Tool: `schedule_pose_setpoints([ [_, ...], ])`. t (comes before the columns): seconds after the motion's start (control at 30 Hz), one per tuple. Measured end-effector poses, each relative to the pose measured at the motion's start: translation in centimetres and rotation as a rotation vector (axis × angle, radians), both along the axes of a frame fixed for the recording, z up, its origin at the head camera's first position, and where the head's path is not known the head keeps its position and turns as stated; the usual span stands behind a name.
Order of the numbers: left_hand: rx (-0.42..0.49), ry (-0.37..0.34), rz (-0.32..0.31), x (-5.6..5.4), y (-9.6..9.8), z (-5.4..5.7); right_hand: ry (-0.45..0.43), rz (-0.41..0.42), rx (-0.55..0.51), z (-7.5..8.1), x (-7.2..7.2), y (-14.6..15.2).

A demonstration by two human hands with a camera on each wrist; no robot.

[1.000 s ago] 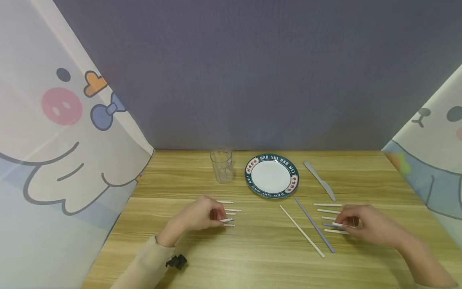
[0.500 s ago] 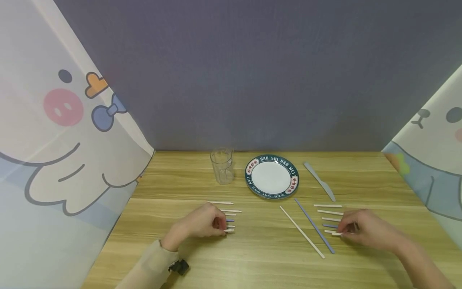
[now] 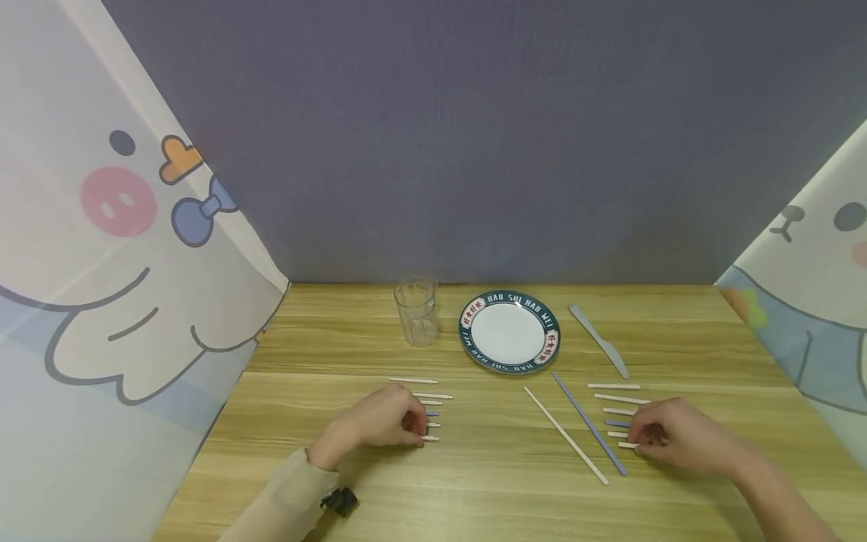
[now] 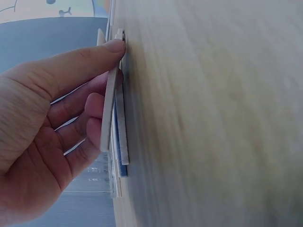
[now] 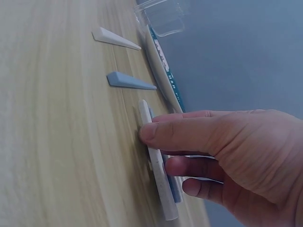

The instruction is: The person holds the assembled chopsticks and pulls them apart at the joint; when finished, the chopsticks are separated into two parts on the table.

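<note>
Over the table [image 3: 488, 489], left hand [image 4: 52, 113] pinches one white stick [image 4: 109, 113] — right hand [image 5: 236, 151] a second stick [image 5: 162, 182] — inner ends protruding.

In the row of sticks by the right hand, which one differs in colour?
The blue stick, fourth counting from the far end; the row's other sticks are white, including the nearest stick, pinched by the right hand.

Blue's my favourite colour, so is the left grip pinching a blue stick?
No, the left grip pinches a pale stick, while the blue stick shows behind it in the left wrist view.
</note>
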State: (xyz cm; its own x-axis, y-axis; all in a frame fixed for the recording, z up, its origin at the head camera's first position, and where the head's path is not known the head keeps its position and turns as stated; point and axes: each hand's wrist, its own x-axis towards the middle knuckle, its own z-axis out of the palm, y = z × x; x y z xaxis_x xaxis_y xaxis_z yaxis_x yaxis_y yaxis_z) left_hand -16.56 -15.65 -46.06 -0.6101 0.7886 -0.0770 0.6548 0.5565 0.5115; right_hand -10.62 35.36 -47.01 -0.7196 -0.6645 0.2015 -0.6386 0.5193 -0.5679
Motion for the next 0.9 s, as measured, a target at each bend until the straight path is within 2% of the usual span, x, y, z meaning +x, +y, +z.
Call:
schedule_pose_setpoints([
  [0.57, 0.003, -0.002, -0.002, -0.2, 0.4, 0.2, -0.024, -0.013, 0.019, -0.2, -0.1, -0.3],
  [0.7, 0.007, 0.015, 0.014, -0.5, 1.2, 0.4, 0.020, -0.036, 0.000, 0.0, 0.0, -0.9],
  [0.9, 0.010, 0.084, 0.041, -1.1, 3.2, 1.5, 0.071, -0.077, -0.014, 0.7, 0.0, -2.0],
])
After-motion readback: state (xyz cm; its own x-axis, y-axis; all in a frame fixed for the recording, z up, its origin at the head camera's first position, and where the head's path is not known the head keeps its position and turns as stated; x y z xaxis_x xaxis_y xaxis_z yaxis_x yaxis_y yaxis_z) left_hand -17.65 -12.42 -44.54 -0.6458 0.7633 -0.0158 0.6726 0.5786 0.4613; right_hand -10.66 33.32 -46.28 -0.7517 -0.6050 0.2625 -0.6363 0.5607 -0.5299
